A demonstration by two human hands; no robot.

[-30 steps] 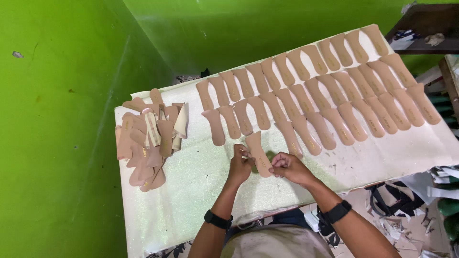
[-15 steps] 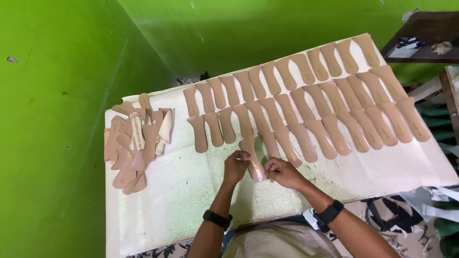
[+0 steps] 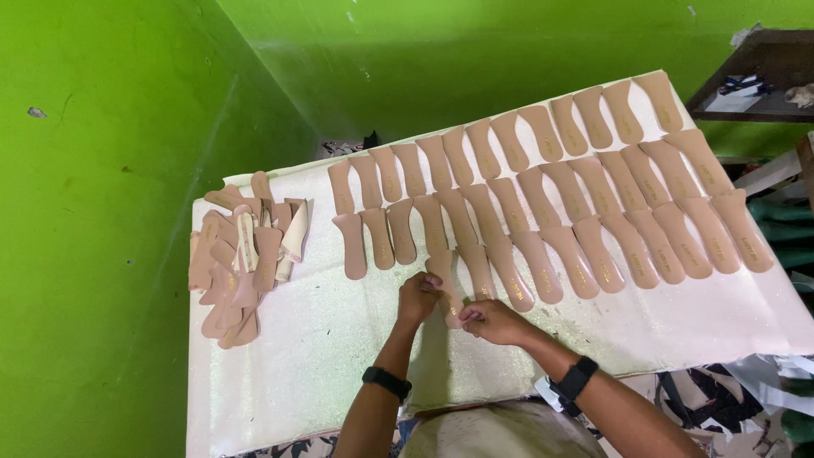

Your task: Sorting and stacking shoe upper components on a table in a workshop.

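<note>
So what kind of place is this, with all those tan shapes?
Probably a small shoe-making workshop. Rows of tan insole pieces lie on a white-covered table, a loose pile of the same pieces sits at one end, and both hands hold one piece.

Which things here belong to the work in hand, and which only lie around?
In the work: left hand, right hand, tan insole piece held between them, rows of insole pieces, loose pile, white table.
Lying about: dark shelf, scraps.
</note>
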